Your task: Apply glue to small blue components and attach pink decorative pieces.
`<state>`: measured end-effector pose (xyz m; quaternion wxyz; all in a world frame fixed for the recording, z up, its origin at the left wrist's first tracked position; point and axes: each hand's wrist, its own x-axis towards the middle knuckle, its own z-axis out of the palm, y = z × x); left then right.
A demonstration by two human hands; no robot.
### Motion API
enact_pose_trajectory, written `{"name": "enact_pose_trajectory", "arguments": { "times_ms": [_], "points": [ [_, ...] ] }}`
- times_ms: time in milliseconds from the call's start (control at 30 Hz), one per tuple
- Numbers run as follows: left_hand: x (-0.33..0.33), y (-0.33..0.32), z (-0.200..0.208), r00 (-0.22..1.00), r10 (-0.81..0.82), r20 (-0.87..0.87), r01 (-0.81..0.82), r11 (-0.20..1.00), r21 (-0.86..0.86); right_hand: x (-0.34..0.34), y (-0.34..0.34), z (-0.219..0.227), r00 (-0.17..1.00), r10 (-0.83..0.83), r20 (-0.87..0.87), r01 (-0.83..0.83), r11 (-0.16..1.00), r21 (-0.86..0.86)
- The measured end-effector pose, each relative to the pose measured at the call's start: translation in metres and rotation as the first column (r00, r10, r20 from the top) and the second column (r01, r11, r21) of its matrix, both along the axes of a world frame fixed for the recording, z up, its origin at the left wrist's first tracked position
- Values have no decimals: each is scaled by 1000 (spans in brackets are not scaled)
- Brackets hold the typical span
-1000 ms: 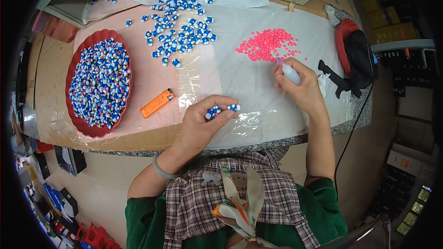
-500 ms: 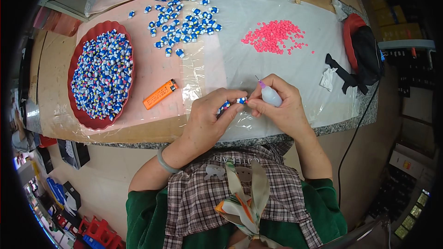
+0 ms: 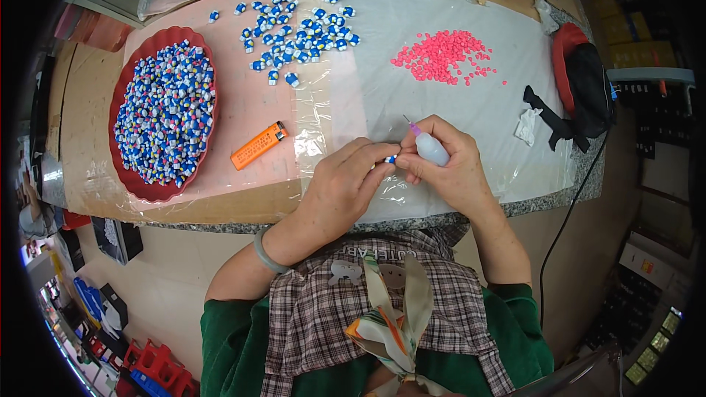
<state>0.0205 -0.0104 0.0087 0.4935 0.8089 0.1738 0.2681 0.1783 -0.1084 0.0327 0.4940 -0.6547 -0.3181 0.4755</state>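
My left hand (image 3: pixel 340 178) pinches a tiny blue-and-white figure (image 3: pixel 390 159) between thumb and fingertips. Against it, from the other side, press the thumb and finger of my right hand (image 3: pixel 463 173). That same right hand keeps a small squeeze bottle (image 3: pixel 432 150) tucked in its fingers, its purple collar and thin needle pointing up and away. Whatever sits between the touching fingertips, apart from the figure, is hidden. Small pink pieces (image 3: pixel 441 57) lie spread beyond my right hand. Loose blue-and-white figures (image 3: pixel 305 38) are scattered past my left hand.
A scalloped red tray (image 3: pixel 151 192) heaped with similar figures stands at left. An orange lighter (image 3: pixel 259 145) lies between it and my left hand. On the right are a crumpled white tissue (image 3: pixel 526 126), a black strap (image 3: pixel 548 121) and a black pouch (image 3: pixel 592 92). A cable hangs over the edge.
My left fingers have closed in over the figure, and the other figure seen in that palm is now hidden. The pink bit at my right fingertips no longer shows. The view has shifted slightly.
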Motion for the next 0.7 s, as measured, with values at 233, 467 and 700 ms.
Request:
{"name": "enact_pose_trajectory", "arguments": {
  "times_ms": [233,467,700],
  "points": [
    [-1,2,-1,1000,-8,-19,7,999,-43,-2,-2,-6,976,-2,217,-16,997,82],
    [-1,6,-1,999,-21,-33,9,947,-320,-5,3,-7,994,-84,72,76,992,99],
    [-24,37,14,992,8,129,115,408,-906,-1,3,-6,980,-200,13,196,969,150]
  ]
}}
